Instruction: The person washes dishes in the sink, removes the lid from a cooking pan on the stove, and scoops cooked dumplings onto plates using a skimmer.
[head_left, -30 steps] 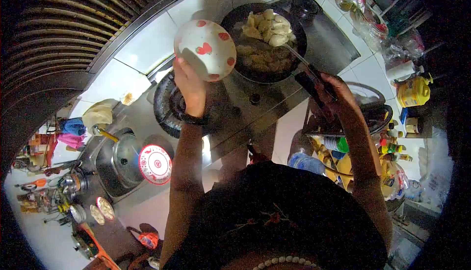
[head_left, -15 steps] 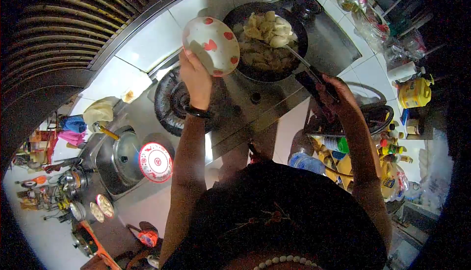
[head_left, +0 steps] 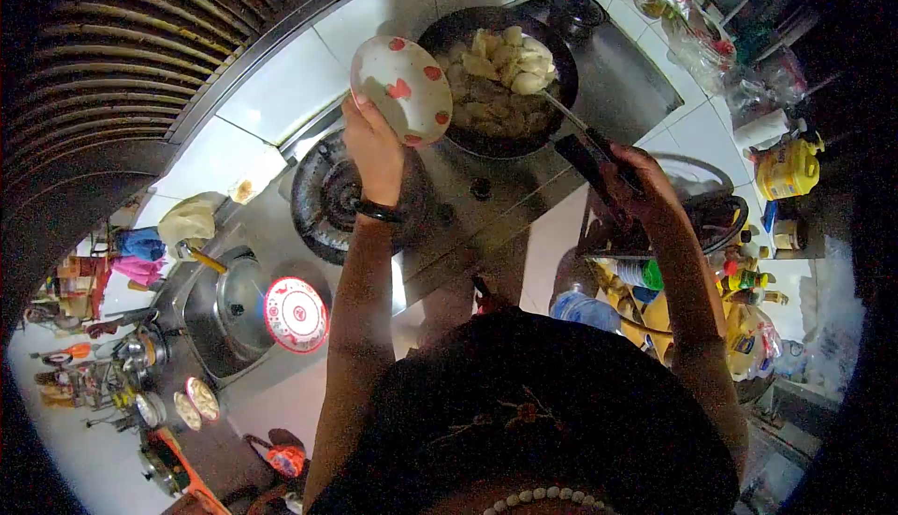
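Observation:
In my left hand [head_left: 376, 145] is a white bowl [head_left: 408, 111] with red markings, tilted so its inside shows. The fingers close on its near rim, beside the wok. My right hand [head_left: 638, 183] grips a long-handled metal scoop [head_left: 566, 111]; its head is hidden under a heap of pale dumplings [head_left: 510, 58]. That heap is over the dark wok [head_left: 449, 136], where more dumplings [head_left: 496, 113] lie in cloudy liquid. Just below the scoop's shaft, a black handle [head_left: 582, 161] sticks out near my right hand.
An uncovered burner [head_left: 327, 199] is left of the wok. Further left are a metal sink [head_left: 210, 328] and a red-patterned plate [head_left: 297, 314]. A black rack [head_left: 720, 225] and several bottles stand at right, with a yellow jug [head_left: 788, 167] behind. Two small dishes [head_left: 200, 397] sit at lower left.
The view has shifted slightly. The scoop with its dumplings sits a little lower over the wok. The bowl stays nearly where it was in my left hand.

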Tool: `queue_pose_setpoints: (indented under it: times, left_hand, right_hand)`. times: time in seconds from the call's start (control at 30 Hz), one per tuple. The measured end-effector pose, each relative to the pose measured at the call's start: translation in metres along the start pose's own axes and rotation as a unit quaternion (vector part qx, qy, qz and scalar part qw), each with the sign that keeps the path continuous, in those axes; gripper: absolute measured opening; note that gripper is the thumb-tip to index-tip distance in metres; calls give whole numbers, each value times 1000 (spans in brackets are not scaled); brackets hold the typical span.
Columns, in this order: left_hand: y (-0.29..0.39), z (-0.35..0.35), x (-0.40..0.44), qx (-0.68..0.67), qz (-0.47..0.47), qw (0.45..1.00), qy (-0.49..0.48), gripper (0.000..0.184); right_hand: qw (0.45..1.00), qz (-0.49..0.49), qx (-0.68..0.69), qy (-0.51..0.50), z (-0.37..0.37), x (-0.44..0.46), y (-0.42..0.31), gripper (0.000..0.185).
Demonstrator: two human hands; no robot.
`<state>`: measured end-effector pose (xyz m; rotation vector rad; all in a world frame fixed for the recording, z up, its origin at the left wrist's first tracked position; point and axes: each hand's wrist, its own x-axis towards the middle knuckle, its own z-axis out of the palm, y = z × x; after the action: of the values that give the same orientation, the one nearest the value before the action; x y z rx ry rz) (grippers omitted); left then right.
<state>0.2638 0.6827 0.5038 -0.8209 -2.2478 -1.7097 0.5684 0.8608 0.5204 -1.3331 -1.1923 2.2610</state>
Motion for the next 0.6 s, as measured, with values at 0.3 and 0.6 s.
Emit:
queue_pose_setpoints:
  times: [0.3,0.6]
  left_hand:
    - [0,8,5,-6,21,1000,4,41]
    - [-3,29,9,-19,-73,997,-32,46]
  right_hand:
    - [997,-27,-59,-39,-13,7,0,22]
    - [991,-13,-66,-115,5,-24,-31,23]
